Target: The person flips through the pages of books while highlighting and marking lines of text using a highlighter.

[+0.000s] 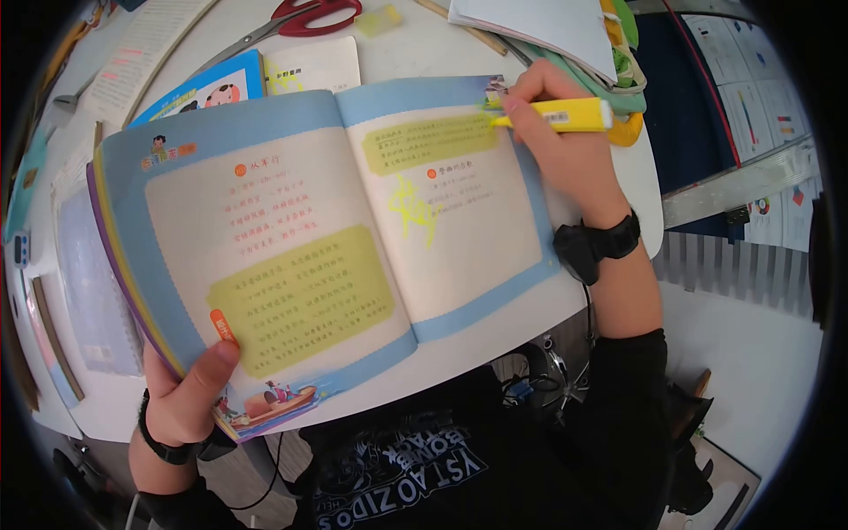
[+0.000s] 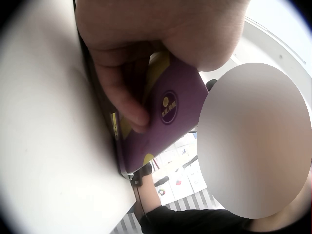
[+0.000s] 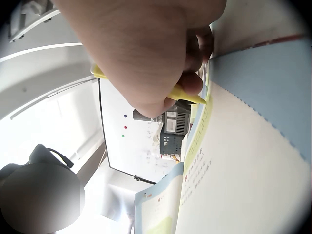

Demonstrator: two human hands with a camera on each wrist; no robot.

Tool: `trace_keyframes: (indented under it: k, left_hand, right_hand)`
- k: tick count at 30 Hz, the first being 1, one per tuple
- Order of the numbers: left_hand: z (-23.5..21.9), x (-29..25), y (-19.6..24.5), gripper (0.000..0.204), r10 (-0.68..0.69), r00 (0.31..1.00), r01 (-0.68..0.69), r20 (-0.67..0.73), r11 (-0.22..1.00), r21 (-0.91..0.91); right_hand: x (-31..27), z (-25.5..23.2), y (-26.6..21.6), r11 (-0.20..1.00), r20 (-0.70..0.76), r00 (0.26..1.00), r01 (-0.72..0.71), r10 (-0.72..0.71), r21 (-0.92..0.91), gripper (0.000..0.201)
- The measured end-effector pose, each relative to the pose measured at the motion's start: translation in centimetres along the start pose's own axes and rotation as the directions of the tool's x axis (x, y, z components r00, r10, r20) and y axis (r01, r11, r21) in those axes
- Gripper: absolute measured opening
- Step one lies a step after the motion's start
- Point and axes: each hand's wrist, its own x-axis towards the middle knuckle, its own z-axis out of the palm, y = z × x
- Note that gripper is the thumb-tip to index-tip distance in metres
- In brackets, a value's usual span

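Observation:
An open book [image 1: 481,256] with blue-bordered pages lies tilted across the desk in the head view. At its lower left corner, my left hand [image 1: 190,397] grips the edge, thumb on the page. The left wrist view shows fingers behind the purple cover [image 2: 183,92]. Between thumb and fingers, my right hand [image 1: 565,150] pinches a yellow highlighter [image 1: 579,115]. Its tip [image 3: 201,100] is right at the printed green box [image 1: 424,146] on the right page. Below that box, bright yellow scribbles [image 1: 411,212] mark the page.
Behind the book are a blue booklet [image 1: 212,88], red-handled scissors [image 1: 314,18] and a cream booklet [image 1: 331,66]. White papers [image 1: 539,31] lie over a green pouch [image 1: 625,66] at the back right. A clear plastic case [image 1: 102,274] sits at the left.

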Motion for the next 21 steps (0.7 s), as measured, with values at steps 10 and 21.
trace_keyframes:
  k: [10, 21]
  left_hand:
    - [-0.23, -0.03, 0.41, 0.049, -0.076, 0.997, 0.076, -0.003, 0.997, -0.011]
    - [-0.57, -0.13, 0.15, 0.049, -0.098, 0.995, 0.098, 0.006, 0.995, -0.017]
  right_hand:
    - [-0.16, -0.08, 0.25, 1.000, 0.011, 1.000, -0.012, 0.012, 0.009, 0.017]
    - [-0.33, 0.03, -0.25, 0.998, 0.052, 0.998, -0.032, 0.029, 0.052, 0.017]
